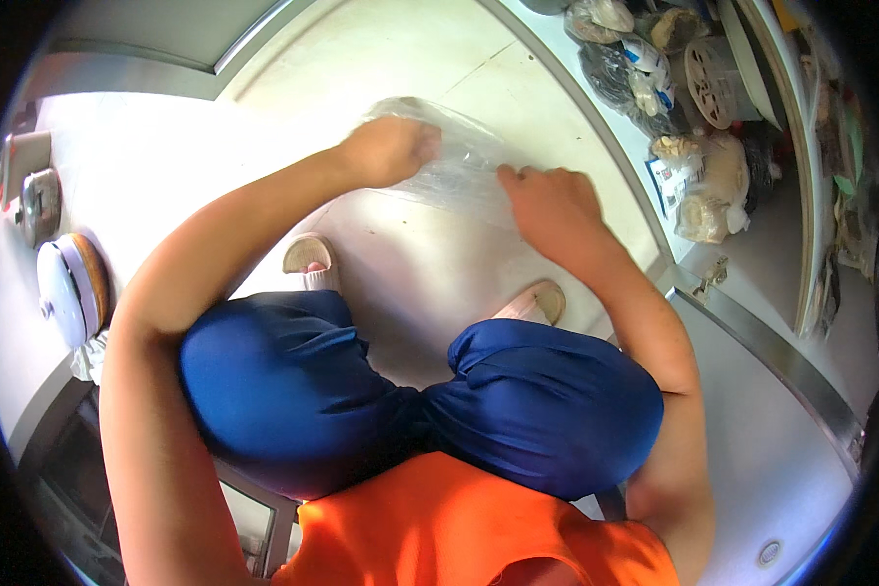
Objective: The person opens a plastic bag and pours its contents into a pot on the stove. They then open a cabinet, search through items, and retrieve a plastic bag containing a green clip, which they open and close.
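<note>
The fingers (428, 143) of the left hand (393, 151) are curled together and closed on a thin, clear, crumpled plastic bag (469, 181); the tips are veiled by the film, and whether the fist is partly inside it cannot be told. The film could be torn there if it were strained over the knuckles. To the right, the bag is held up between both hands, above the pale floor (361, 225). Its mouth cannot be made out; the layers could be stuck together by cling, and the wrong one grabbed. At its near-right edge, the bag is pinched by the fingers of the right hand (555, 210). Only a little film seems to be caught, so the pinch could be lost under a sharp tug, and the bag dropped near the pale pink slipper (532, 308). Farther right, knotted, bulging plastic bundles (723, 171) are crowded in a white, open cupboard (635, 146); these could be dislodged by a wide rightward swing.
</note>
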A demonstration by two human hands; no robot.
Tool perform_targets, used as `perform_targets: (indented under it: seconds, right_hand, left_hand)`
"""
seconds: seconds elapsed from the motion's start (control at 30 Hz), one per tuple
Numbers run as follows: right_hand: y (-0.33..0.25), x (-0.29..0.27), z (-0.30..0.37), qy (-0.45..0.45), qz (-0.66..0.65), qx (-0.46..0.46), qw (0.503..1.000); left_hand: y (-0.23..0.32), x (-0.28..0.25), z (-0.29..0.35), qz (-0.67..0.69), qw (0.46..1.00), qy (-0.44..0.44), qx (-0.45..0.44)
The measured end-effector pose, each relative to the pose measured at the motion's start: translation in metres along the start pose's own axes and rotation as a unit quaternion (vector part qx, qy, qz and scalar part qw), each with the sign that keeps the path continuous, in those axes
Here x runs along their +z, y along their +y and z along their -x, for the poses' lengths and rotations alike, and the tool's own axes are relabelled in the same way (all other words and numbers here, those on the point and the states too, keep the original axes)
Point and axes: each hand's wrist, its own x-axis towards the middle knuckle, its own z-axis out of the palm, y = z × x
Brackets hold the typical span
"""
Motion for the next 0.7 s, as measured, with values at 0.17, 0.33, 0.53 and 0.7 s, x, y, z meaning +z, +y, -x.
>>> perform_targets:
  seconds: [0.17, 0.33, 0.53, 0.7]
  right_hand:
    - [0.0, -0.033, 0.018, -0.006, 0.075, 0.018, 0.997]
    - [-0.004, -0.037, 0.033, 0.134, 0.005, 0.025, 0.991]
    - [-0.01, -0.024, 0.035, 0.034, 0.073, -0.188, 0.979]
    - [-0.005, -0.028, 0.04, 0.058, 0.018, -0.049, 0.997]
  left_hand:
    - [0.035, -0.028, 0.005, 0.283, 0.957, -0.027, -0.065]
    - [0.045, -0.035, 0.006, 0.35, 0.934, -0.014, -0.064]
    - [0.039, -0.039, 0.006, 0.599, 0.799, 0.045, -0.021]
    - [0.044, -0.037, 0.012, 0.587, 0.805, 0.033, -0.085]
